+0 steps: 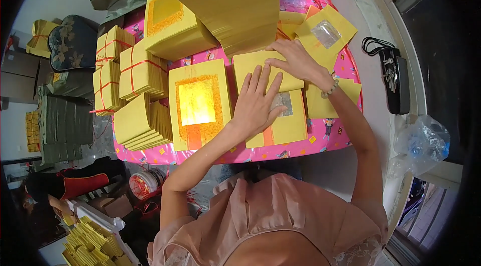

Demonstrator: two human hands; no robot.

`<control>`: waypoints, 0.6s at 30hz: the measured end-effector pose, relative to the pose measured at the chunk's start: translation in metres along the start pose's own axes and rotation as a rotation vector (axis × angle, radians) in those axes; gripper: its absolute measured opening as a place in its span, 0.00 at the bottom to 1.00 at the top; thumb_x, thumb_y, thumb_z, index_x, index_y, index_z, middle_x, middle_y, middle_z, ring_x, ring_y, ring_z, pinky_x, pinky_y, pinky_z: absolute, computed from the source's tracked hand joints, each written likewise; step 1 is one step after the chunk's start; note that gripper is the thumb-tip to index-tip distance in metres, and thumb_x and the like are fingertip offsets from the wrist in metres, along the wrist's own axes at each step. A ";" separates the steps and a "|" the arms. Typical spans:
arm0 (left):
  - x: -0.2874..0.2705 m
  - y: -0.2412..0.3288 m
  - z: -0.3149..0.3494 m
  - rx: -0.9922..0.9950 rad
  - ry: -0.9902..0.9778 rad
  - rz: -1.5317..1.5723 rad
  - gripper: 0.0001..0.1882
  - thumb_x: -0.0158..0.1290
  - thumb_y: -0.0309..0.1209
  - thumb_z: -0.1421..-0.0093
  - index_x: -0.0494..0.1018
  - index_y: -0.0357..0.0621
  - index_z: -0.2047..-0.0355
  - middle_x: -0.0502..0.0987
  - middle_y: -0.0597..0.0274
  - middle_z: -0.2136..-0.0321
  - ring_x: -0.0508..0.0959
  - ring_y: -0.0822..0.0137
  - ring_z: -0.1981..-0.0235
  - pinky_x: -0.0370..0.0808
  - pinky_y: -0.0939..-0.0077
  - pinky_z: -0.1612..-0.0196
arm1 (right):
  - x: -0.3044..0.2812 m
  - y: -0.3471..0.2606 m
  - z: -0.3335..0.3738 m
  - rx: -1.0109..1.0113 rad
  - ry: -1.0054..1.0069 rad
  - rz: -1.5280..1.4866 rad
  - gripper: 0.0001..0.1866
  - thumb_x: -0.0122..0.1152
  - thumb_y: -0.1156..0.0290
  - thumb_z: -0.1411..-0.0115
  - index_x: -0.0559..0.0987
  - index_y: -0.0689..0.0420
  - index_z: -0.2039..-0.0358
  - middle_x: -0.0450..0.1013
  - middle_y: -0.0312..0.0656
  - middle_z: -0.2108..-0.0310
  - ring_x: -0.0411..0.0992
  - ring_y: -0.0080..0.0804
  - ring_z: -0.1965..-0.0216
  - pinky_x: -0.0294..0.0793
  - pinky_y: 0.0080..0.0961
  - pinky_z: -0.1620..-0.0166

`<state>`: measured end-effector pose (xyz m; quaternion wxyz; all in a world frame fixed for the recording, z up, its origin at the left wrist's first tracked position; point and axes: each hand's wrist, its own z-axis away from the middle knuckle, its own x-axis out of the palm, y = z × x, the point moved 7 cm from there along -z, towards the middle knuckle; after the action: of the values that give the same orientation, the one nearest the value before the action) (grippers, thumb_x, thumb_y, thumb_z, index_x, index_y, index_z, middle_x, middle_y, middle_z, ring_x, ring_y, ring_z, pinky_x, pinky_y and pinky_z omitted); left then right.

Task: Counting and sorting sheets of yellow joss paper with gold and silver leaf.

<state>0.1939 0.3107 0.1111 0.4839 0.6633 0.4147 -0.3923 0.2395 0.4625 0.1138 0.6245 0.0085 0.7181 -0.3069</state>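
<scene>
My left hand [257, 100] lies flat, fingers spread, on a folded sheet of yellow joss paper [244, 63]. From the right, my right hand [295, 59] presses on the same sheet near its upper edge, fingers stretched out and slightly bent. Beneath it shows another yellow sheet [295, 133] with a silver foil square and an orange strip, partly hidden by my left hand. Just left of that hand is a stack of joss paper [223, 78] topped by a gold foil square.
A tall yellow paper stack [235, 10] rises behind my hands. Bundles tied with red string [140, 70] and a folded stack [133, 123] stand at left. Loose sheets [340, 93] lie at right on the pink tablecloth [320, 148]. Another person's arm [60, 206] shows lower left.
</scene>
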 end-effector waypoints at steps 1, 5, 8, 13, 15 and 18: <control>0.000 0.000 0.000 0.003 0.006 0.003 0.42 0.53 0.51 0.37 0.53 0.42 0.30 0.51 0.34 0.31 0.54 0.35 0.32 0.52 0.44 0.31 | 0.000 0.000 0.000 -0.009 0.018 -0.011 0.24 0.58 0.53 0.34 0.75 0.59 0.47 0.73 0.49 0.50 0.68 0.44 0.44 0.62 0.39 0.43; 0.003 -0.002 0.001 -0.004 0.008 0.009 0.42 0.52 0.52 0.37 0.53 0.42 0.30 0.51 0.34 0.31 0.54 0.35 0.32 0.52 0.43 0.31 | 0.001 -0.001 -0.001 -0.012 0.027 -0.025 0.24 0.58 0.53 0.35 0.75 0.59 0.48 0.74 0.49 0.51 0.69 0.45 0.45 0.62 0.39 0.43; 0.004 0.000 -0.001 -0.005 -0.005 -0.001 0.43 0.53 0.52 0.37 0.54 0.41 0.30 0.51 0.34 0.32 0.53 0.36 0.31 0.50 0.44 0.30 | 0.001 0.001 0.003 0.011 0.011 -0.013 0.23 0.59 0.55 0.35 0.75 0.59 0.48 0.73 0.49 0.50 0.68 0.44 0.45 0.62 0.40 0.43; 0.006 -0.002 0.002 -0.014 0.001 0.002 0.42 0.52 0.51 0.37 0.54 0.40 0.30 0.52 0.34 0.32 0.51 0.35 0.30 0.50 0.43 0.30 | -0.018 -0.038 0.051 -0.073 0.352 0.136 0.24 0.60 0.64 0.38 0.72 0.63 0.44 0.70 0.48 0.45 0.65 0.47 0.40 0.60 0.45 0.38; 0.007 -0.004 0.003 -0.017 0.006 0.008 0.41 0.51 0.51 0.36 0.54 0.40 0.30 0.52 0.34 0.32 0.51 0.35 0.30 0.50 0.43 0.30 | -0.010 -0.056 0.077 -0.064 0.270 0.194 0.26 0.59 0.64 0.37 0.71 0.64 0.42 0.68 0.49 0.41 0.62 0.47 0.37 0.56 0.46 0.35; 0.009 -0.004 0.003 -0.017 0.009 -0.011 0.40 0.49 0.53 0.35 0.57 0.39 0.31 0.51 0.34 0.31 0.50 0.35 0.30 0.49 0.42 0.30 | 0.007 -0.065 0.104 -0.052 0.177 0.268 0.29 0.58 0.64 0.37 0.67 0.65 0.38 0.63 0.49 0.36 0.56 0.47 0.32 0.49 0.49 0.30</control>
<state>0.1929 0.3103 0.1012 0.4854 0.6587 0.4236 -0.3886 0.3049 0.3603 0.1317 0.5943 0.1149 0.7704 -0.2001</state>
